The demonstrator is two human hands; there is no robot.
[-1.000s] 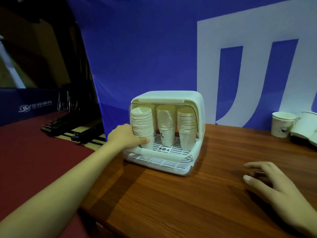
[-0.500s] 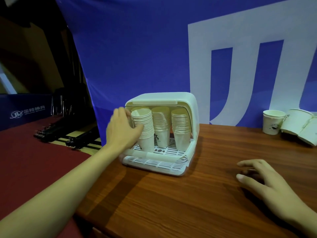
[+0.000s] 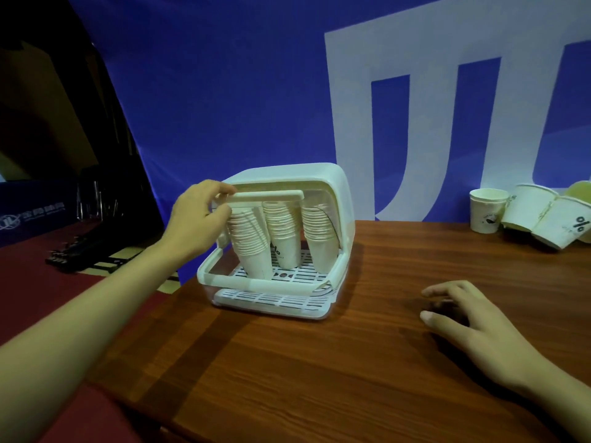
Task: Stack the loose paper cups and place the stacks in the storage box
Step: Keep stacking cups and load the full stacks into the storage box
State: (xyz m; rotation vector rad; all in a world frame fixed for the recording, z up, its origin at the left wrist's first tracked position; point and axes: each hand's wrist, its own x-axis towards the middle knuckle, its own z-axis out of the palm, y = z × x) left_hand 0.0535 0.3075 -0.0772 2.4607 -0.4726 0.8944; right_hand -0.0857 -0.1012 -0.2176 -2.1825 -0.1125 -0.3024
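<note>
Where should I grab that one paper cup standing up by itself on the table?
Grip the upright cup around its side wall, just below the rim. Come from the front or its left: loose tipped cups crowd its right side and the banner hangs close behind. The right hand is nearer.

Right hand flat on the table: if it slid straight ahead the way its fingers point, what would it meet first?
The right hand points up-left over bare table; the storage box looks first, though depth is uncertain.

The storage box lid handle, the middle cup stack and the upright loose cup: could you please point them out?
lid handle [image 3: 267, 196], head view, bar's middle.
middle cup stack [image 3: 281, 231], head view, rims.
upright loose cup [image 3: 485, 212], head view, side wall.
</note>
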